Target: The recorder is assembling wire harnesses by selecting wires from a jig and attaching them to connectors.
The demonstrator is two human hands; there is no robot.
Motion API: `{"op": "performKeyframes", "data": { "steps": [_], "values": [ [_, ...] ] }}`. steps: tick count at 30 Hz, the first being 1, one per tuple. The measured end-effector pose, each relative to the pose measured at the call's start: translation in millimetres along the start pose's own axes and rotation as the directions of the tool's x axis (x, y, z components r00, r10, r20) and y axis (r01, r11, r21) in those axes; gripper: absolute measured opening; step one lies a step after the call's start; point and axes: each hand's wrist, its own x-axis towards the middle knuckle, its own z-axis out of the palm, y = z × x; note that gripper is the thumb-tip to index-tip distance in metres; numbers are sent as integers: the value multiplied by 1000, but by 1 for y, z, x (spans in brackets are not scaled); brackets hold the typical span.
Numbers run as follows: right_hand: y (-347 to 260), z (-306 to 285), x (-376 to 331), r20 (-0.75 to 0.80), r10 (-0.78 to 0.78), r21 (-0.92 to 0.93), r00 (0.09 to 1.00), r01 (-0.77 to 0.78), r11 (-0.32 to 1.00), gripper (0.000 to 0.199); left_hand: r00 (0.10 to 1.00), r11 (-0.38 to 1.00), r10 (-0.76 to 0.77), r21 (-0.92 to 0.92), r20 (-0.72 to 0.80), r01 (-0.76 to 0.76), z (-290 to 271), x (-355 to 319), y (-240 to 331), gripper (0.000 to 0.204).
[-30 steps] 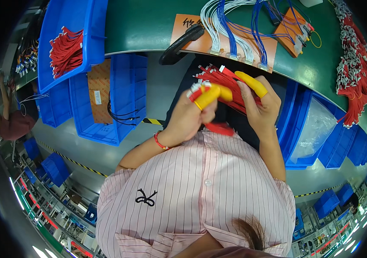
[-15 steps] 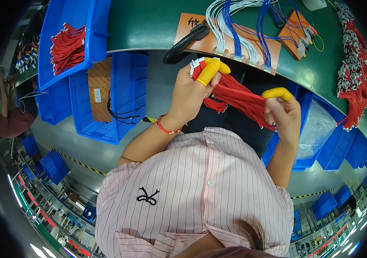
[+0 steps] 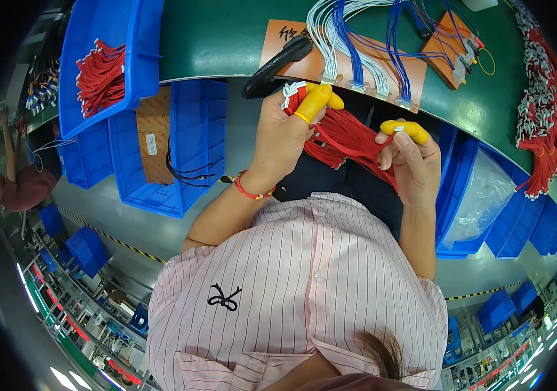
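Red cable bundle (image 3: 350,140) held in the air off the near edge of the green surface (image 3: 226,42), above dark trousers (image 3: 334,186). Long axis slants from upper left to lower right; one end, a cluster of white connectors (image 3: 293,94), points up and left toward the near edge, while the other runs down to the right. Left hand (image 3: 278,137) closed around the bundle just below this cluster, with yellow finger covers (image 3: 314,105) on thumb and finger. Right hand (image 3: 416,171), near the lower end, has a yellow-covered finger and thumb pinched on a small white connector (image 3: 398,129); whether its other fingers grip cables cannot be told. On the surface, at the near edge: orange board (image 3: 286,55) with white cables (image 3: 326,39) and blue cables (image 3: 350,55), a black handle-like object (image 3: 278,68) overhanging. Right edge: heaped red cables (image 3: 542,130), spilling over. Left edge: blue tray (image 3: 143,52) containing another red batch (image 3: 101,81). Beneath: blue bin (image 3: 193,143), grey floor (image 3: 135,228). Far left, another person (image 3: 29,189).
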Motion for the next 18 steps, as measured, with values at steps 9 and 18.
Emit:
{"op": "performKeyframes", "data": {
  "steps": [9,18],
  "values": [
    [5,9,5,-100,-24,-49,995,20,999,21,1000,999,28,-42,5,-28,5,3,-3,20],
    [3,6,13,-202,-26,88,979,44,995,18,985,984,-85,-142,150,106,-11,3,6,28]
  ]
}}
